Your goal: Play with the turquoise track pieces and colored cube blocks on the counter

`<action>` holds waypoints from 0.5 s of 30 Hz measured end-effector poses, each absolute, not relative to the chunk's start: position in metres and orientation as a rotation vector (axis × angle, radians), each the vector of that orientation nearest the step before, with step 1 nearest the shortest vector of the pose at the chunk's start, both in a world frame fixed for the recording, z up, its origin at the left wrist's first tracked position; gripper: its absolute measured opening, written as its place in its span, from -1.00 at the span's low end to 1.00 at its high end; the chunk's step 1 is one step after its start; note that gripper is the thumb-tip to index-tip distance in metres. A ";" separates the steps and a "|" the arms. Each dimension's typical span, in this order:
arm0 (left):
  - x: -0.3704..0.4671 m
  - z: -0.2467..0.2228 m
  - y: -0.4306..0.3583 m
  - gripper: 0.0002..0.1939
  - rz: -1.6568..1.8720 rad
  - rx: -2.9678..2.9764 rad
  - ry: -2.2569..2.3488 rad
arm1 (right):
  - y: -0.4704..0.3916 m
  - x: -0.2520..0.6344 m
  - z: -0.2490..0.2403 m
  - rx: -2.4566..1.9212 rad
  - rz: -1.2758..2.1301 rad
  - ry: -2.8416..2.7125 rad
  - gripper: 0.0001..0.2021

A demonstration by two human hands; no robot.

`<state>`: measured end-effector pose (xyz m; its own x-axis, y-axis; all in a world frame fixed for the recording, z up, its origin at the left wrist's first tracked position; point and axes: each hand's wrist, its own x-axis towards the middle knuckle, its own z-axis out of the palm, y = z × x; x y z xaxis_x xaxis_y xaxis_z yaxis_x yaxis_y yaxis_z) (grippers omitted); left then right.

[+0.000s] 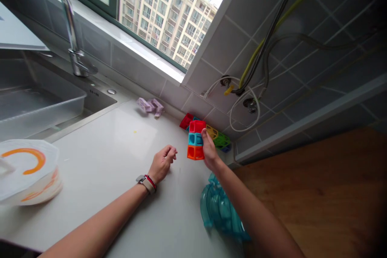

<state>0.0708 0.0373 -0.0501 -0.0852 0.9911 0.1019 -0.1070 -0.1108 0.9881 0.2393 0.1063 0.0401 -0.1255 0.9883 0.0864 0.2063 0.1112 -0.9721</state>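
Observation:
A small tower of three hollow cubes stands on the white counter (pixel 121 145): an orange cube (pixel 195 152) at the bottom, a blue cube (pixel 195 139) in the middle, a red cube (pixel 197 126) on top. My right hand (pixel 209 150) touches the tower's right side, fingers against the red and blue cubes. My left hand (pixel 163 163), with a watch and a red band on the wrist, rests on the counter just left of the tower, fingers curled and holding nothing.
More loose cubes, red (pixel 185 121), yellow (pixel 212 132) and green (pixel 221 140), lie behind the tower against the tiled wall. Lilac pieces (pixel 150 105) lie farther left. A teal ribbed object (pixel 219 209) sits under my right forearm. A sink with a clear tub (pixel 39 109), tap (pixel 72 36) and a white bowl (pixel 27 173) stand to the left.

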 end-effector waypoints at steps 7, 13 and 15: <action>0.068 -0.043 0.036 -0.46 1.399 1.025 0.983 | 0.008 0.231 0.013 -1.100 1.712 -0.832 -0.41; 0.075 -0.045 0.031 -0.46 1.257 1.099 0.896 | -0.017 0.215 -0.027 -1.122 1.664 -0.614 -0.40; 0.077 -0.046 0.029 -0.48 1.189 1.209 0.890 | -0.012 0.211 -0.034 -1.077 1.600 -0.578 -0.36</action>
<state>0.0771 0.0292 -0.0458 0.1957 0.9768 0.0870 -0.1918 -0.0489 0.9802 0.2105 -0.0121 -0.0339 -0.0196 0.9374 -0.3477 -0.4986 -0.3106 -0.8093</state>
